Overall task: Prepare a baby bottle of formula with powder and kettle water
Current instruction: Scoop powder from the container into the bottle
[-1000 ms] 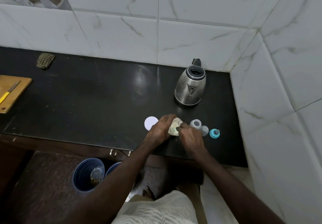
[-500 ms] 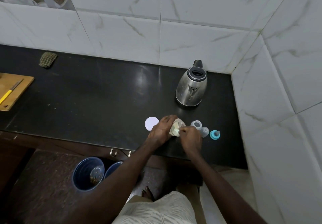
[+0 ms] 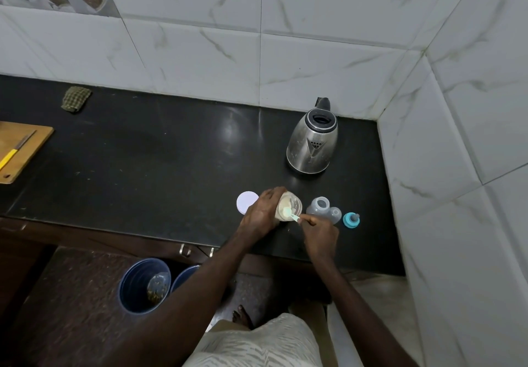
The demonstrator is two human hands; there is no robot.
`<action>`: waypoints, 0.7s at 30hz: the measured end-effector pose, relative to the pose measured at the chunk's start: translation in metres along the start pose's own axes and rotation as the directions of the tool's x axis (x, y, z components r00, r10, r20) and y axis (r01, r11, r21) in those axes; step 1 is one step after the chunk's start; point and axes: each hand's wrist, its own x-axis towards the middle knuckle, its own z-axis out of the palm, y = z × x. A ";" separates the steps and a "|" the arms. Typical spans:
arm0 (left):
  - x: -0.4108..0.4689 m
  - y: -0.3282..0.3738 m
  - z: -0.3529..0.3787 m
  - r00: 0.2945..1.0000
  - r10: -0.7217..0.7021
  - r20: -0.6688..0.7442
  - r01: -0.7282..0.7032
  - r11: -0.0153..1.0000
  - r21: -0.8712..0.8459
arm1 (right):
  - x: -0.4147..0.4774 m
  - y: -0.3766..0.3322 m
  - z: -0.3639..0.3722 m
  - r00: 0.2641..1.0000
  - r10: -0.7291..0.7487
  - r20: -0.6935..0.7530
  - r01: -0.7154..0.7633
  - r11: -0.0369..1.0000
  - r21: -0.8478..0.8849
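Gripping the open powder jar (image 3: 291, 203) near the front edge of the bench (image 3: 143, 166), the left hand (image 3: 261, 215) has its fingers curled round the jar's left side. The right hand (image 3: 321, 234) pinches the handle of a pale green scoop (image 3: 290, 213) between thumb and fingertips, and the scoop's bowl lies over the jar's mouth, above the cream powder inside. The jar's white lid (image 3: 246, 202) lies flat just left of the left hand. Just right of the jar stands the clear baby bottle (image 3: 319, 206), open at the top, with a clear cap (image 3: 335, 215) touching its right side and the teal teat ring (image 3: 351, 220) a little further toward the bench's right edge. The steel kettle (image 3: 313, 144) stands near the back right corner, lid off, spout facing the front edge. A checked cloth (image 3: 75, 98) lies at the back edge toward the left, and a wooden cutting board (image 3: 31, 144) carrying a yellow-handled knife (image 3: 13, 154) sits at the left edge. Two blue buckets (image 3: 144, 284) stand on the floor below.
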 end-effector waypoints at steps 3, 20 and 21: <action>0.002 -0.001 0.000 1.000 -0.019 -0.011 0.019 1.000 -0.001 | -0.002 0.001 -0.002 1.000 -0.018 -0.015 0.017 0.999 -0.027; 0.001 -0.011 0.000 0.957 -0.289 -0.042 0.272 0.936 -0.225 | 0.006 -0.017 -0.035 0.882 0.414 0.227 -0.452 0.602 0.658; 0.001 -0.012 -0.001 0.946 -0.323 -0.030 0.307 0.922 -0.238 | 0.008 -0.016 -0.040 0.885 0.409 0.221 -0.443 0.594 0.672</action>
